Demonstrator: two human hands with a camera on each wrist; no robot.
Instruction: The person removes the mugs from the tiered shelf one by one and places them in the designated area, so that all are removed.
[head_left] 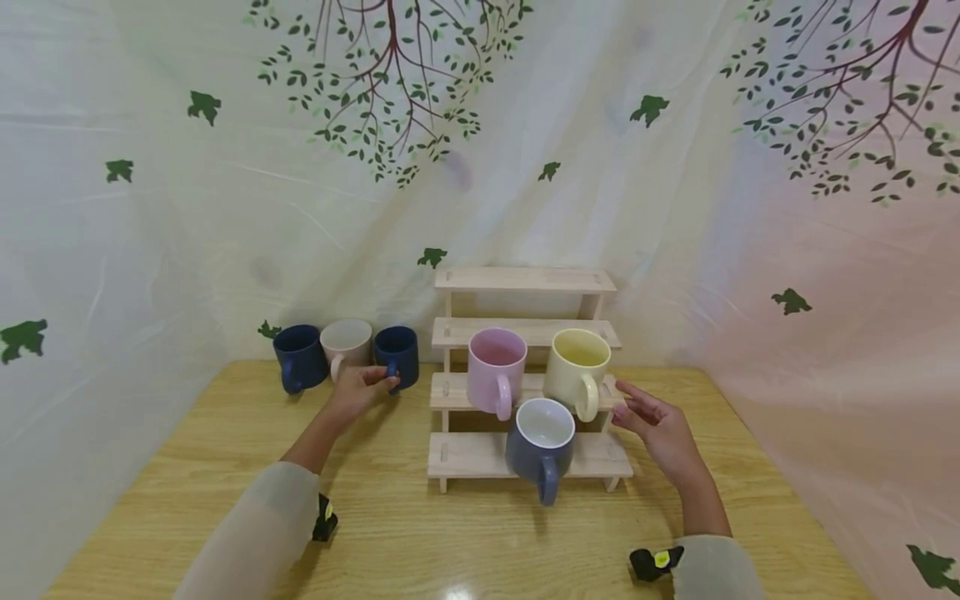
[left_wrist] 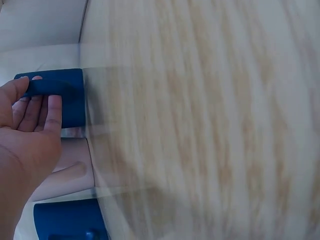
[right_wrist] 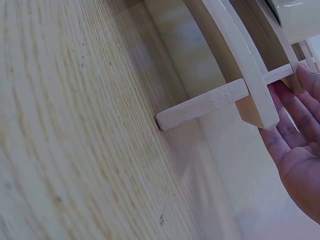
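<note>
At the back left, my left hand [head_left: 356, 393] pinches the handle of a small dark blue mug [head_left: 405, 354]. The left wrist view shows the thumb at one end of that handle [left_wrist: 47, 87], with fingertips tucked around it. My right hand [head_left: 660, 429] is at the right end of a tiered wooden stand [head_left: 480, 454], its fingers fairly straight and its thumb apart. In the right wrist view the thumb meets a shelf's end, and the fingers lie partly behind it. A pink mug [head_left: 487, 375] and a yellow mug [head_left: 566, 375] stand on one tier, with a grey-blue mug [head_left: 528, 450] on the lowest.
Beside the left hand are a pale beige mug [head_left: 345, 337] and another dark blue mug [head_left: 303, 358], close together by the back wall. A pale curtain printed with branches and leaves hangs behind the wooden table [head_left: 390, 533]. The stand's upper tiers [head_left: 525, 279] rise toward the back.
</note>
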